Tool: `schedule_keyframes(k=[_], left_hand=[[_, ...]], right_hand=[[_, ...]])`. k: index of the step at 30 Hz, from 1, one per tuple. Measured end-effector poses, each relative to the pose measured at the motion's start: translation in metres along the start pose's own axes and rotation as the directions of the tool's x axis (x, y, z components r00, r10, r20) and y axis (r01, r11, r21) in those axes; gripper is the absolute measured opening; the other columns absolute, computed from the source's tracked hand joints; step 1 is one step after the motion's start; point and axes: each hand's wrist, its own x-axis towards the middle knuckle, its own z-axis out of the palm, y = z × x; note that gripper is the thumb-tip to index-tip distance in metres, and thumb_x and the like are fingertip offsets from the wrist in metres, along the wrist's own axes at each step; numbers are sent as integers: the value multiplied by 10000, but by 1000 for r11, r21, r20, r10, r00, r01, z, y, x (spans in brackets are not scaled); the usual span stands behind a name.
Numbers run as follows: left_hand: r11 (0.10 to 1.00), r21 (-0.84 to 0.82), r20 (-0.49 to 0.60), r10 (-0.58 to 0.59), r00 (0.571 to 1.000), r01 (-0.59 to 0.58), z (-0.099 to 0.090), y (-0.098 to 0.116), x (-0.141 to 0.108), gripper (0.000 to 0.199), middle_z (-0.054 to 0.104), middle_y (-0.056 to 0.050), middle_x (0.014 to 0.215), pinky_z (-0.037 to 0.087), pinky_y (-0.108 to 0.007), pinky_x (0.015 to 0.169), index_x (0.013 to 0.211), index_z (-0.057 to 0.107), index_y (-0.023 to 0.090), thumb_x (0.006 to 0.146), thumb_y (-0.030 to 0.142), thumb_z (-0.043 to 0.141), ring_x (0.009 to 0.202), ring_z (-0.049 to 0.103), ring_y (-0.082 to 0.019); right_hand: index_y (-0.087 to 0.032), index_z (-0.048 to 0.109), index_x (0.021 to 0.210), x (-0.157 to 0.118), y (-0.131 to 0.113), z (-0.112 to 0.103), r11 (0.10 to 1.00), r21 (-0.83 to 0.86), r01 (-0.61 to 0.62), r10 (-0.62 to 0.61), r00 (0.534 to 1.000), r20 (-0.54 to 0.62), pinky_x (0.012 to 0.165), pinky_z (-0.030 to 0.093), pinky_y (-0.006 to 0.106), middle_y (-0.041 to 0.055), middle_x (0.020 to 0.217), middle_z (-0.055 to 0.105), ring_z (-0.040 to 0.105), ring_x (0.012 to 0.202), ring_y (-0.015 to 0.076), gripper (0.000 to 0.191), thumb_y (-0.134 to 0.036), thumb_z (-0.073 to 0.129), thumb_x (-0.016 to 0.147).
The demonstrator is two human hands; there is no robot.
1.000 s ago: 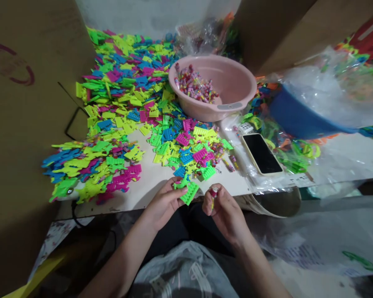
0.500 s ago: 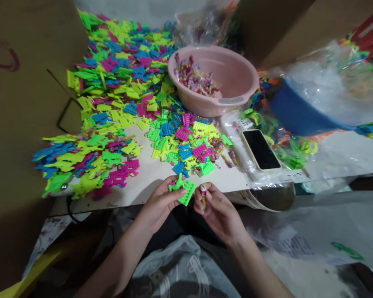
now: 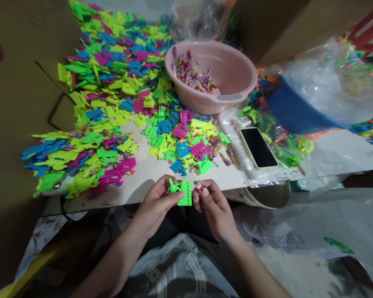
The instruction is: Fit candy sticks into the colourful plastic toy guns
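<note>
Left hand [image 3: 157, 203] pinching flat neon-green comb-toothed plastic piece [image 3: 182, 193], right hand [image 3: 211, 205] pinching small wrapped candy [image 3: 198, 188]

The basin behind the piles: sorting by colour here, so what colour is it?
Pale pink basin, seen in the head view.

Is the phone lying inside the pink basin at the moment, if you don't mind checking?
No, the phone lies flat on the table, in front and to the right of the pink basin, which holds small wrapped candies.

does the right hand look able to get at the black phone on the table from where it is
Probably yes: the right hand sits at the table edge, and the black phone lies face up beyond it, uncovered. But that hand already pinches a small candy tube.
</note>
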Motion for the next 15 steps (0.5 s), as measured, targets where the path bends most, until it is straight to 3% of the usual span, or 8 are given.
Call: schedule_keyframes(k=[6, 11, 15], left_hand=[[984, 167, -44, 72, 996, -64, 1, -1, -4, 308, 629, 3, 872, 435, -223, 746, 934, 624, 197, 677, 242, 789, 825, 574, -148], [940, 331, -6, 85, 996, -78, -1, -4, -6, 214, 635, 1, 873, 412, -210, 740, 932, 649, 201, 752, 281, 734, 820, 553, -143], [908, 405, 16, 108, 994, -105, -2, -3, -9, 164, 639, 0, 915, 396, -216, 778, 907, 634, 212, 785, 301, 699, 874, 546, -153]], right_hand=[[-240, 568, 950, -6, 1, -3, 944, -290, 155, -158, 987, 14, 657, 430, 270, -3, 815, 588, 522, 703, 133, 169, -396, 603, 896], [-275, 535, 1025, -9, 1, -9, 851, -450, 270, -298, 955, 10, 825, 455, 295, 15, 961, 591, 567, 919, 157, 153, -255, 614, 895], [-267, 539, 1000, -9, 0, -15, 776, -541, 324, -356, 933, 49, 838, 459, 302, 28, 970, 591, 566, 949, 172, 140, -218, 611, 890]])
